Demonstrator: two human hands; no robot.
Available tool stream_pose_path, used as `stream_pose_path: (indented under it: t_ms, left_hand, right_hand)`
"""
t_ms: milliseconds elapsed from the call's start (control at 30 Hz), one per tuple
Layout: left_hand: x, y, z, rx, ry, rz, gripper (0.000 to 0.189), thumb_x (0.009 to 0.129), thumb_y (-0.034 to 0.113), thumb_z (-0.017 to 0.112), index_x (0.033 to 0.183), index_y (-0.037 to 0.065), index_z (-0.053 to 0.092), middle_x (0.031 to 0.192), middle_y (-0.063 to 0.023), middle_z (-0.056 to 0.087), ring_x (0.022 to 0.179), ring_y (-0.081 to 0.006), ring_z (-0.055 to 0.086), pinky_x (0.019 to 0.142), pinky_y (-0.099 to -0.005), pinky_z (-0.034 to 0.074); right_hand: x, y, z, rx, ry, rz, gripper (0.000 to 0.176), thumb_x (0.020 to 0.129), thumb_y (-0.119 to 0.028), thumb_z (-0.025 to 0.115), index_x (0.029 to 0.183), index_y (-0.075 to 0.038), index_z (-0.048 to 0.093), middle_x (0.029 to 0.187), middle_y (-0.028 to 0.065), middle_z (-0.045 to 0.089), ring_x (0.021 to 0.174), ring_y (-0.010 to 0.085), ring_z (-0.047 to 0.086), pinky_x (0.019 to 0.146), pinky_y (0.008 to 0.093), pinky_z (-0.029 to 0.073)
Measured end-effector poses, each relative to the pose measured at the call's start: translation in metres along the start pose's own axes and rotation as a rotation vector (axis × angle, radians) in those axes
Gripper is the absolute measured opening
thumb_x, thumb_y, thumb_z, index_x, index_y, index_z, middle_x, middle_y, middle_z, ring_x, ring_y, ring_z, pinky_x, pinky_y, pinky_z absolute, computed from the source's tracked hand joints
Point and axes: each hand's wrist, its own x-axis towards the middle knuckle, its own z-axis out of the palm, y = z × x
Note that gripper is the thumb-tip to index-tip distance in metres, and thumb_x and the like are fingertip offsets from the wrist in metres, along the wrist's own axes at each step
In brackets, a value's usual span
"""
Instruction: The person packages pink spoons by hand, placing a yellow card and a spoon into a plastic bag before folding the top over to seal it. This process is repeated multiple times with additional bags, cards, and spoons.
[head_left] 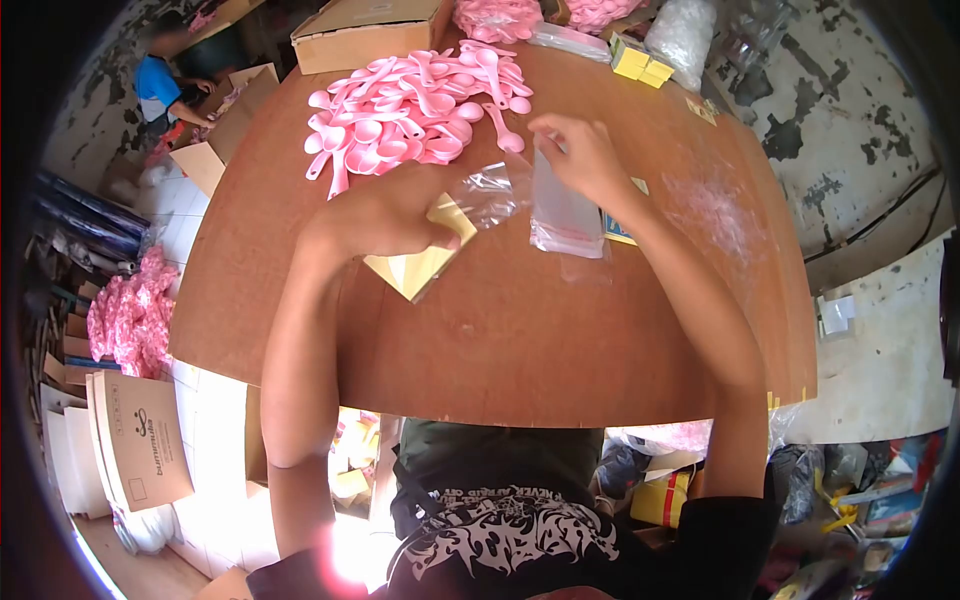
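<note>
Head view, and here's the left hand, palm down, thumb laid over the yellow card and pinching it against fingers tucked out of sight. The card sits right in that grip, poking out on the body side and up past the thumb. Its long axis runs on a slant, from far right to near left, one corner aimed at the body. Clear film fans out from the grip's far right side, crinkled and shining, filling much of the gap between the hands

Over to the right hand: fingers bent, tips close together at the far end of the bags; whether they pinch a layer, I can't tell. The bags stretch from those fingertips towards the body, long axis nearly straight, near edge swung a touch right. A blue and yellow pack peeks out beside them, partly behind the right forearm

Room to move: bare table on the body side of both grips, right down to the curved near edge, and more wood left of the left hand. Beyond that hand it's tight, the spoons heaped close, one loose spoon just left of the right fingertips
</note>
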Motion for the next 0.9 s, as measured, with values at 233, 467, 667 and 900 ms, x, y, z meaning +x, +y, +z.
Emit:
stream_pose_path:
  t_ms: [233,467,667,900]
  left_hand:
    - [0.003,-0.002,0.000,-0.093,-0.189,0.056,0.051,0.079,0.016,0.076,0.123,-0.001,0.056,0.093,-0.0144,0.067,0.083,-0.0231,0.065,0.073,-0.0362,0.051]
    - [-0.004,0.021,0.002,-0.322,-0.107,0.182,0.050,0.081,0.013,0.074,0.126,0.001,0.055,0.090,-0.0132,0.068,0.077,-0.0199,0.063,0.071,-0.0348,0.050]
    - [0.002,0.023,0.053,-0.477,-0.004,0.126,0.052,0.081,0.015,0.074,0.127,-0.001,0.054,0.099,-0.0213,0.068,0.089,-0.0326,0.067,0.080,-0.0412,0.051]
    - [0.010,0.022,0.083,-0.437,0.108,0.266,0.053,0.082,0.013,0.077,0.129,0.003,0.055,0.103,-0.0073,0.069,0.088,-0.0131,0.063,0.082,-0.0325,0.050]
  right_hand:
    - [0.073,0.022,0.074,-0.335,-0.142,0.161,0.019,0.077,-0.017,0.071,0.087,-0.001,0.069,0.084,0.0206,0.070,0.080,0.0333,0.070,0.072,0.0418,0.054]
    - [0.059,0.017,0.022,0.273,-0.043,0.377,0.030,0.080,-0.011,0.071,0.107,0.001,0.065,0.088,0.0117,0.069,0.079,0.0175,0.066,0.069,0.0326,0.052]
    - [-0.030,-0.051,-0.082,0.780,0.402,0.347,0.056,0.086,0.003,0.065,0.136,-0.002,0.039,0.095,0.0092,0.066,0.084,0.0143,0.065,0.074,0.0280,0.053]
    - [-0.065,-0.094,-0.084,0.697,0.437,0.136,0.058,0.087,0.005,0.064,0.137,0.000,0.033,0.098,0.0104,0.066,0.090,0.0143,0.065,0.079,0.0275,0.052]
